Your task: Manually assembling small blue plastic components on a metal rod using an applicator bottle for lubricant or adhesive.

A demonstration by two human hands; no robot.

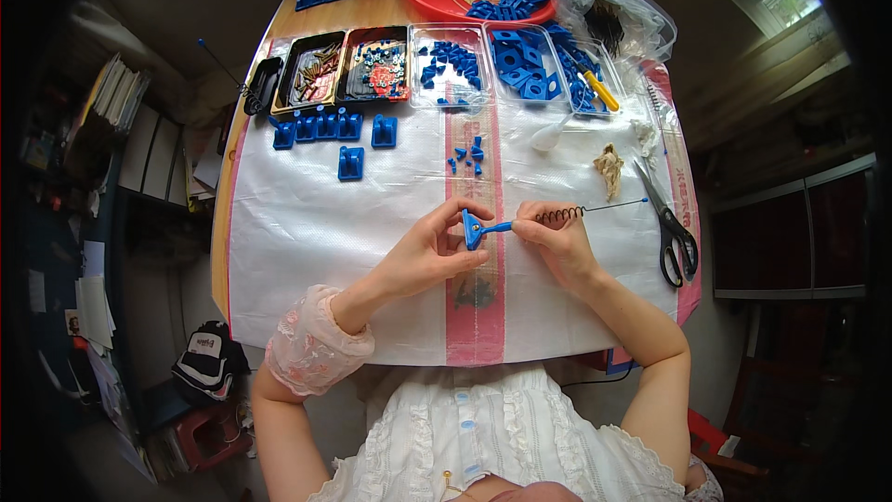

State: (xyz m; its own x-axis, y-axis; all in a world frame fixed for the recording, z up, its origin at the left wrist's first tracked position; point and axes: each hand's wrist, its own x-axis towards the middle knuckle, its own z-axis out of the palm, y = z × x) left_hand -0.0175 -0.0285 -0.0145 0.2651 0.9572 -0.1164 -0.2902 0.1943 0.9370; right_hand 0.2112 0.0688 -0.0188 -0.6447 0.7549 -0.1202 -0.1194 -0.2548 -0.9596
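In front of my chest, my left hand (426, 247) pinches a blue plastic base (472, 231) between thumb and fingers. A blue stem (498, 227) sticks out of the base toward the right. My right hand (559, 244) is closed on the far end of that stem. From the right fingers a black coil spring (561, 215) runs on into a thin wire with a small blue tip (644, 200). Whether stem and spring are joined is hidden under the fingers. Beyond my hands lie several small blue pieces (477, 151) on the white sheet.
Trays along the back hold brass-coloured screws (319, 71), small metal parts (379, 65) and blue pieces (452, 63). Finished-looking blue bases (349, 165) stand at left. Scissors (676, 232) lie right, near a yellow-handled screwdriver (602, 91). A red basin (423, 2) stands behind.
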